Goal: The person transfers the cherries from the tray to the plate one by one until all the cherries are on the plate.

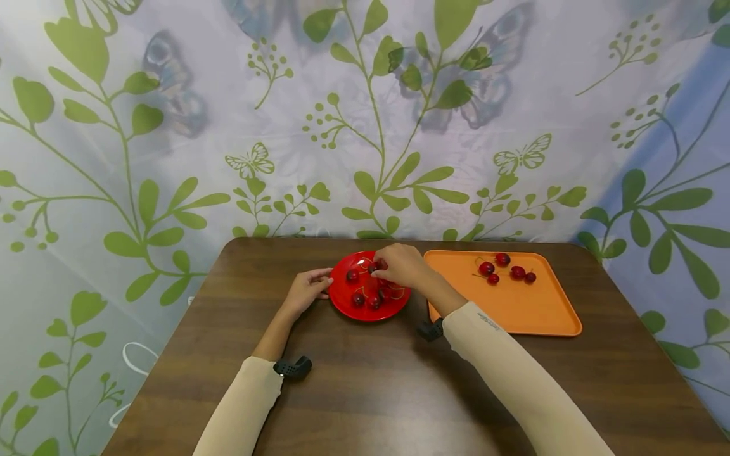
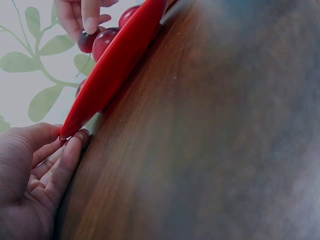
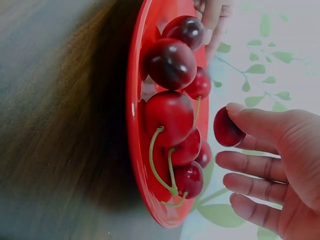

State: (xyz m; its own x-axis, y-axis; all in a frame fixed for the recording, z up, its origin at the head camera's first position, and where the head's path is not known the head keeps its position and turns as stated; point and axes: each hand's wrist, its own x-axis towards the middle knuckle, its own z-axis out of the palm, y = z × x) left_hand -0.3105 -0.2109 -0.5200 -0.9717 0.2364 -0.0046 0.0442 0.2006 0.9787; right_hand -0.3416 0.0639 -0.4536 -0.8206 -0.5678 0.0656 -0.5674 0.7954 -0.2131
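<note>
A round red plate (image 1: 342,303) lies on the wooden table, with several dark red cherries (image 3: 171,64) on it, some with green stems. At the plate's left rim, my left hand (image 1: 308,291) pinches the edge, thumb on top and fingers beneath, as the left wrist view shows. Over the far right part of the plate, my right hand (image 1: 399,265) pinches one cherry (image 3: 228,128) between thumb and index finger. That cherry is apart from the others in the right wrist view, and the remaining fingers are spread loosely.
An orange tray (image 1: 513,310) lies right of the plate, with several cherries (image 1: 486,268) toward its back. My right forearm crosses the tray's left front corner. Behind the table hangs a leaf-patterned cloth (image 1: 399,126). A white cord (image 1: 137,361) shows off the table's left edge.
</note>
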